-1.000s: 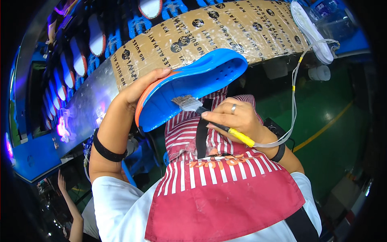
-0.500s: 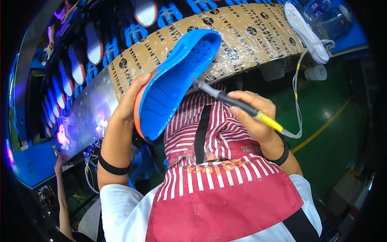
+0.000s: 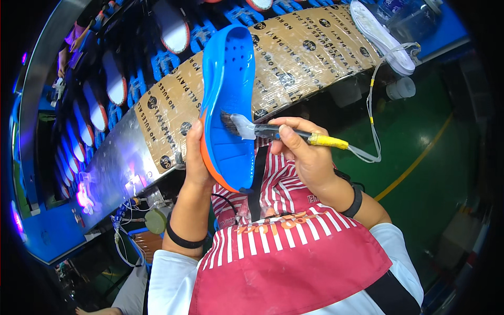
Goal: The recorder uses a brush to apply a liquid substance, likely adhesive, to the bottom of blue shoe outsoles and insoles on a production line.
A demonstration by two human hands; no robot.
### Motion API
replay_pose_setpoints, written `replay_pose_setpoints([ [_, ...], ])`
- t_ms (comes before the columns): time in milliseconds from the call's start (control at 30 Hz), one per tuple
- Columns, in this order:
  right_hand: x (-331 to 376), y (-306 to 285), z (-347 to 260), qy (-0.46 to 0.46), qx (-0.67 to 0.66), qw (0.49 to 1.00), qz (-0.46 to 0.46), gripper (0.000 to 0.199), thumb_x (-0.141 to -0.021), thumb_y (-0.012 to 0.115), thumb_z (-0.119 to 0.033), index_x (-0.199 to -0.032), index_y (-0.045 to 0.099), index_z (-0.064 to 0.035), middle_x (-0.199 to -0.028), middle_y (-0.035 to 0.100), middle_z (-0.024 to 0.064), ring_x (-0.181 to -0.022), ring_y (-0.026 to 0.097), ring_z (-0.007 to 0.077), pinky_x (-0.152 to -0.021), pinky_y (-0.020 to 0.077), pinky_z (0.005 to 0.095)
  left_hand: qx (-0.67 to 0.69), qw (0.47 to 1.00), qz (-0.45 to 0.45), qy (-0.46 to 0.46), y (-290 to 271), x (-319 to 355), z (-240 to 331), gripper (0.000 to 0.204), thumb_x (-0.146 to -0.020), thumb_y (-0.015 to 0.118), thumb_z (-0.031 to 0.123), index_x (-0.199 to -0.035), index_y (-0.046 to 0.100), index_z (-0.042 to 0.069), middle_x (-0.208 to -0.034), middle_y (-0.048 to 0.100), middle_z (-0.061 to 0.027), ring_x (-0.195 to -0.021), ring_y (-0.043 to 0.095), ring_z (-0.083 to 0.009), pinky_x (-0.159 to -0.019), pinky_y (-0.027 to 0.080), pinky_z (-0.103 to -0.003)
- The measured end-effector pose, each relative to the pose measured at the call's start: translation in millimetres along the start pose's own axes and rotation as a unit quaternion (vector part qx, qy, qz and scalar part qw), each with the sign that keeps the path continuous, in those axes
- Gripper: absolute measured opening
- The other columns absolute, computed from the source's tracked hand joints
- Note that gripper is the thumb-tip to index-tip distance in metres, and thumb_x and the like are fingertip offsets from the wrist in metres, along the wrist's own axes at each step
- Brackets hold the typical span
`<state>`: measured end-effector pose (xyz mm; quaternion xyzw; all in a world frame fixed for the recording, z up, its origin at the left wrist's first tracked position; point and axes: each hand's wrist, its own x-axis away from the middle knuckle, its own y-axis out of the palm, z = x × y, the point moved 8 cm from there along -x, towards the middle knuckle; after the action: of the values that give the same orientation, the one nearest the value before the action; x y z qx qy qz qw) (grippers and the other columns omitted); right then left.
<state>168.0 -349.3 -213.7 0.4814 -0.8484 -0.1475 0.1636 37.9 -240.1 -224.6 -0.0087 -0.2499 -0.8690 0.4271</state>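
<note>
My left hand point(image 3: 193, 157) grips a blue shoe sole with an orange rim point(image 3: 228, 100) by its heel edge, holding it upright with the toe pointing away from me. My right hand point(image 3: 307, 152) holds a small brush point(image 3: 273, 131) with a black ferrule and a yellow-taped handle. Its dark bristles touch the inner face of the sole near the middle. A thin white tube point(image 3: 374, 105) runs from the brush handle up to the bench. Both wrists wear black bands. A red and white striped apron point(image 3: 283, 257) covers my front.
A curved bench edge wrapped in printed brown cardboard point(image 3: 294, 58) lies just beyond the sole. Behind it, blue holders carry several white soles point(image 3: 170, 23). Another white sole point(image 3: 380, 34) and a plastic container point(image 3: 415, 18) rest at the right. Green floor with a yellow line point(image 3: 420, 157) lies to my right.
The sole has swung from lying sideways to standing upright with its toe away from me. The brush has moved from below the sole to the middle of its inner face.
</note>
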Motion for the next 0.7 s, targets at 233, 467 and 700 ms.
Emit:
replay_pose_setpoints([
  [233,-7,-15,2,-0.032,0.048,0.997,0.056,0.019,-0.083,0.059,-0.012,-0.094,0.062,0.0044,-0.064,0.062,0.006,-0.058,0.059,0.0084,-0.056,0.0471,0.0194,0.043,0.997,0.018,0.054,-9,13,0,0.058,-0.087,0.032,0.044,-0.127,0.039,0.003,-0.117,0.052,-0.0146,-0.103,0.054,-0.025,-0.089,0.044,-0.037],
  [467,-5,-15,-4,-0.055,0.121,0.988,0.073,0.019,-0.082,0.061,-0.013,-0.091,0.063,0.0039,-0.065,0.063,0.0062,-0.058,0.06,0.0082,-0.053,0.0459,0.0192,0.054,0.996,0.007,0.069,-6,16,-5,0.057,-0.087,0.03,0.045,-0.125,0.04,0.004,-0.114,0.054,-0.0139,-0.1,0.055,-0.0238,-0.085,0.046,-0.037],
  [700,-1,-20,-19,-0.107,0.21,0.966,0.102,0.017,-0.081,0.062,-0.011,-0.09,0.063,0.0033,-0.067,0.063,0.0068,-0.057,0.06,0.008,-0.052,0.0454,0.0198,0.098,0.993,0.036,0.048,-15,18,-19,0.058,-0.087,0.03,0.045,-0.125,0.04,0.003,-0.112,0.054,-0.0138,-0.098,0.056,-0.0235,-0.084,0.047,-0.036],
])
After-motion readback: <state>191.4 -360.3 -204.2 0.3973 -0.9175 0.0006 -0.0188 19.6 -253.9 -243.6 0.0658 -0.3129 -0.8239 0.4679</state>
